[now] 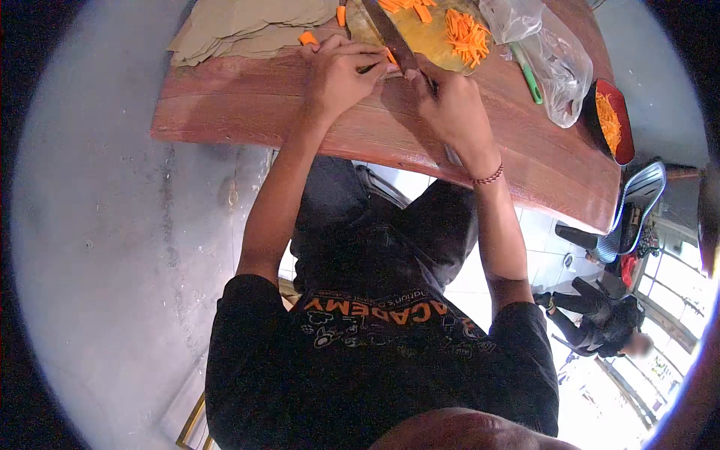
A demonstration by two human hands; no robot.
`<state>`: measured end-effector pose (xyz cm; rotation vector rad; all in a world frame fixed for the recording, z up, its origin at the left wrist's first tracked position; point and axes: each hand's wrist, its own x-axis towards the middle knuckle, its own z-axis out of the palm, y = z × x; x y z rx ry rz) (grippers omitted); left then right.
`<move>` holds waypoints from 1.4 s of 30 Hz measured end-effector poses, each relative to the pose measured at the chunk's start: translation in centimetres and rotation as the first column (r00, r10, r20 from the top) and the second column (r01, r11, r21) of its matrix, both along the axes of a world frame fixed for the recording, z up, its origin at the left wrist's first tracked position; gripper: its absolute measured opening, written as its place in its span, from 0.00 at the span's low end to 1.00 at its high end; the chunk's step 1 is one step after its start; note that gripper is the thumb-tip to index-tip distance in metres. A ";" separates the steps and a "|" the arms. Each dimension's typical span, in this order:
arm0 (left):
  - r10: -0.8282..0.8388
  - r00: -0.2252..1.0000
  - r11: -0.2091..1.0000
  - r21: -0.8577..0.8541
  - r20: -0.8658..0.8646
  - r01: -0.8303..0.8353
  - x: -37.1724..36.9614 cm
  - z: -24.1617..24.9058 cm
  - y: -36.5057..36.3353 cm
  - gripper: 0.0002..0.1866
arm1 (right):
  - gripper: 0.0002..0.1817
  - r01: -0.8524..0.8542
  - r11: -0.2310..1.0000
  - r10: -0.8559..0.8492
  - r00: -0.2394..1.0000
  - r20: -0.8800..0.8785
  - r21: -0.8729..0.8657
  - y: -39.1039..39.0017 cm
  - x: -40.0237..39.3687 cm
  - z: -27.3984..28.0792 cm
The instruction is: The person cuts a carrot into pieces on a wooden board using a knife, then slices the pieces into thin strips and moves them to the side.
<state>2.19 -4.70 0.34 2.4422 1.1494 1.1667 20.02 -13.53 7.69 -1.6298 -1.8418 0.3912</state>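
Note:
My right hand is wrapped round the handle of a knife, whose wide dark blade points away over the round cutting board. Close to the blade, my left hand has its fingers bent and pressed on a small carrot piece, mostly hidden by the fingertips. Beyond the knife lie cut carrot slices, and to their right is a pile of carrot strips. A carrot chunk rests just beyond my left knuckles, with another chunk farther off.
Brown sheets cover the table's far left. To the right are a clear plastic bag, a green-handled tool and a red-and-black bowl of carrot shreds. A person sits in the background near a chair.

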 end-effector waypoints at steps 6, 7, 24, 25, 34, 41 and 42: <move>0.040 0.999 0.999 -0.001 -0.036 -0.040 0.0 0.1 0.0 0.06 | 0.13 -0.001 1.000 0.001 1.000 0.027 -0.015 -0.2 -0.5 0.8; 0.026 0.999 1.000 0.002 -0.033 -0.026 0.0 0.0 0.1 0.06 | 0.13 -0.003 1.000 0.003 0.999 0.036 -0.011 -0.2 -0.5 0.8; 0.060 0.997 0.998 -0.031 -0.046 -0.062 -0.1 0.4 0.0 0.09 | 0.12 0.012 0.998 -0.005 0.993 0.121 -0.060 0.6 -1.0 0.2; 0.056 0.997 0.998 -0.009 -0.047 -0.056 -0.1 0.3 0.1 0.09 | 0.13 0.017 0.996 -0.008 0.995 0.104 -0.089 0.7 -1.0 0.4; 0.053 0.998 0.998 0.048 -0.023 -0.052 0.0 0.2 0.3 0.10 | 0.14 -0.043 0.998 0.045 0.998 0.054 -0.035 3.1 0.1 -0.6; 0.052 0.998 0.996 0.074 -0.031 -0.049 0.3 0.3 -0.1 0.10 | 0.16 0.000 0.999 -0.002 0.999 0.040 0.054 4.4 0.6 -1.0; 0.090 0.993 0.992 0.096 -0.080 -0.082 0.3 0.8 -0.6 0.11 | 0.16 0.004 0.999 -0.004 1.000 0.004 0.035 4.3 0.9 -0.7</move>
